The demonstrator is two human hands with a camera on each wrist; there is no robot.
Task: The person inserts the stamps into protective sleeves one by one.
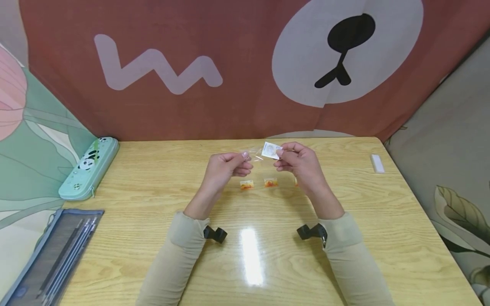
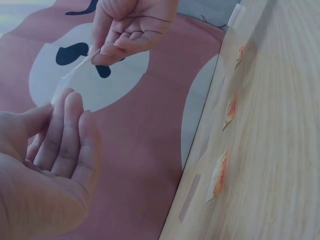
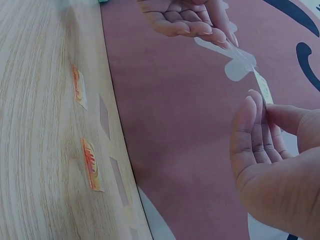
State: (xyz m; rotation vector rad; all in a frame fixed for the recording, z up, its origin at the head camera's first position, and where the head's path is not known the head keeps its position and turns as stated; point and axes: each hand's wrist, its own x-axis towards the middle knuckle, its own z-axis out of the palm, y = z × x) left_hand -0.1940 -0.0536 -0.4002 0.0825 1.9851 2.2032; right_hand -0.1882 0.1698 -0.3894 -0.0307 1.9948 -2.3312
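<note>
Above the back of the table, both hands are raised close together. Thumb and fingers of the left hand pinch one end of a thin clear plastic piece, like a small bag or sleeve. The right hand pinches a small white printed card at its right edge. In the right wrist view the card meets the clear plastic, which stretches across to the left hand. Below them on the table lie small orange-and-yellow printed pieces; the right hand partly hides the rightmost one in the head view.
A mint panda pencil case lies at the table's back left. In front of it is a mesh zip pouch with pencil-like sticks inside. A white eraser-like block lies at the right. A fabric backdrop rises behind the table.
</note>
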